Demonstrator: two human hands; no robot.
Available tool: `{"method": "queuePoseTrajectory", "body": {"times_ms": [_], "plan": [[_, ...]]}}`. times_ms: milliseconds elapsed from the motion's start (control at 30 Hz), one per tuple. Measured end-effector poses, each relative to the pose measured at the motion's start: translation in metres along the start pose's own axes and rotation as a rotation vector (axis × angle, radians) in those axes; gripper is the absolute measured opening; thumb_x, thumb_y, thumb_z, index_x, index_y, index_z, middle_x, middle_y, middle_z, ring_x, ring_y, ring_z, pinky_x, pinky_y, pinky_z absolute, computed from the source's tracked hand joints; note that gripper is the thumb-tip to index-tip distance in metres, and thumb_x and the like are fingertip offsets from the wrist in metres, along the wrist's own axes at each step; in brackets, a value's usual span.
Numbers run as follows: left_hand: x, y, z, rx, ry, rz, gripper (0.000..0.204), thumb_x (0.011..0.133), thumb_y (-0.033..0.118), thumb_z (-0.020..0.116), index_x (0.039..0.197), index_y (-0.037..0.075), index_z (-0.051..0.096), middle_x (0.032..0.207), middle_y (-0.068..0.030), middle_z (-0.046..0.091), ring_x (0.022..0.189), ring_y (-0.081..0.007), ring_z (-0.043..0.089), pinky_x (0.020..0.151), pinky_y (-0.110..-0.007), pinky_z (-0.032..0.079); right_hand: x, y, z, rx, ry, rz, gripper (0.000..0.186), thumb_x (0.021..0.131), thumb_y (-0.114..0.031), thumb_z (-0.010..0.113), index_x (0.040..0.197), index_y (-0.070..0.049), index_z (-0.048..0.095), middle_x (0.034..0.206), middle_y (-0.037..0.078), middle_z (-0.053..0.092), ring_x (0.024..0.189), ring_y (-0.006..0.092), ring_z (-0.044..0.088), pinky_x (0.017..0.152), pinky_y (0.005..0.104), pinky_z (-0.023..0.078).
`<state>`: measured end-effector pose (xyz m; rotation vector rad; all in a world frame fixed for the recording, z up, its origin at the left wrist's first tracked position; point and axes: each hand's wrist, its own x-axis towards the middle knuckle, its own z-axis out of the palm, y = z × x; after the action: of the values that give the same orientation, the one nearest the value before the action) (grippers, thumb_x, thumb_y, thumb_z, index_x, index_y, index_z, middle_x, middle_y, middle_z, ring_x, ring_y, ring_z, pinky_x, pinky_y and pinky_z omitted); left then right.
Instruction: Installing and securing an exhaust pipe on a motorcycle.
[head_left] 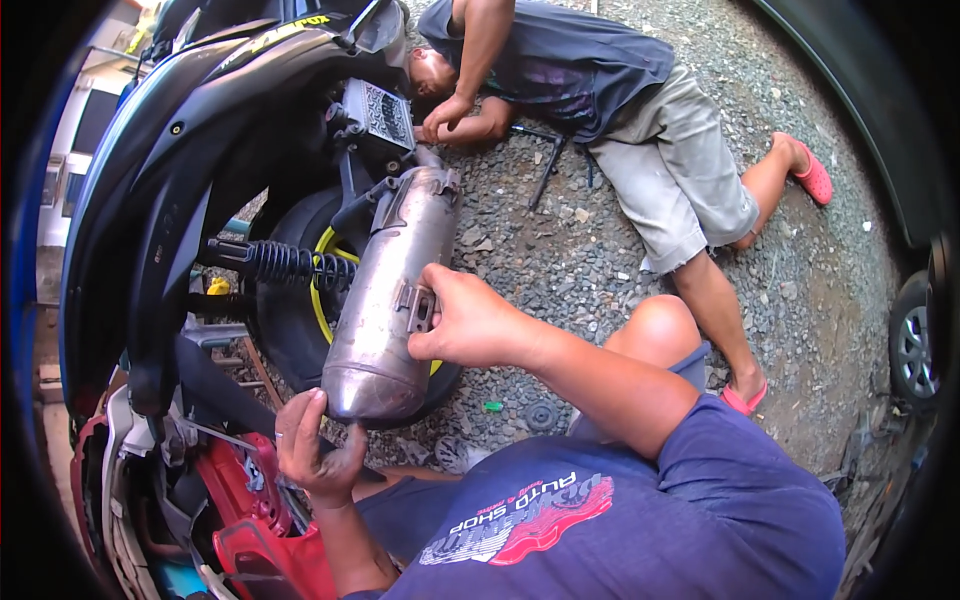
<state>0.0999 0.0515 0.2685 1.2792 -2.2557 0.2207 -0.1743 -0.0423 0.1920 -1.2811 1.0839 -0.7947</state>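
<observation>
A dented steel exhaust muffler [385, 270] lies at a slant along the rear of a black scooter [140, 170], over a wheel [290, 310] with a yellow rim stripe. My right hand [455, 320] grips the bracket on the muffler's side. At the rounded lower end, my left hand [315, 445] holds the muffler from below with bent fingers, partly hidden by it. The muffler's upper end meets a pipe near a metal radiator cover [375, 117]. A black coil shock absorber [295, 262] runs to the left of the muffler.
A co-worker [560, 70] lies on gravel [790, 280], both hands near the scooter's pipe. Black long tools [543, 178] lie beside them. Red body panels [245, 485] are at lower left. A car wheel [912, 340] stands at the far right.
</observation>
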Motion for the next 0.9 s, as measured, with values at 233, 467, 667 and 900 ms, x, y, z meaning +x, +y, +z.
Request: {"method": "queuePoseTrajectory", "body": {"times_ms": [233,467,667,900], "plan": [[-0.002,0.007,0.009,0.009,-0.034,-0.055,0.060,0.069,0.005,0.083,0.128,0.000,0.072,0.119,-0.0214,0.075,0.107,-0.0411,0.073,0.097,-0.050,0.058,-0.002,0.000,-0.002,-0.063,0.016,-0.025,0.073,0.072,-0.028,0.085,0.123,0.016,0.058,0.110,0.033,0.074,0.106,0.0406,0.076,0.096,0.0437,0.060],[0.013,0.007,-0.010,0.039,-0.064,0.035,0.060,0.067,0.002,0.085,0.126,0.000,0.075,0.118,-0.0227,0.077,0.102,-0.0397,0.076,0.093,-0.047,0.062,0.003,-0.001,-0.006,-0.065,-0.013,-0.077,0.072,0.072,-0.030,0.084,0.121,0.016,0.058,0.099,0.028,0.075,0.095,0.0380,0.078,0.088,0.0427,0.062],[0.017,0.006,-0.016,0.049,-0.087,0.043,0.060,0.068,-0.005,0.081,0.127,0.000,0.074,0.117,-0.0204,0.078,0.104,-0.0370,0.076,0.094,-0.044,0.061,0.001,-0.007,-0.003,-0.037,0.007,-0.099,0.073,0.074,-0.031,0.083,0.124,0.016,0.058,0.094,0.024,0.074,0.089,0.0353,0.077,0.085,0.0416,0.062],[0.009,0.010,-0.007,0.049,-0.077,0.008,0.058,0.067,-0.001,0.083,0.124,0.000,0.074,0.118,-0.0212,0.078,0.103,-0.0382,0.077,0.093,-0.045,0.062,0.001,0.003,-0.004,-0.062,-0.012,-0.108,0.077,0.075,-0.031,0.084,0.129,0.016,0.055,0.093,0.023,0.074,0.088,0.0347,0.077,0.085,0.0422,0.062]]}}
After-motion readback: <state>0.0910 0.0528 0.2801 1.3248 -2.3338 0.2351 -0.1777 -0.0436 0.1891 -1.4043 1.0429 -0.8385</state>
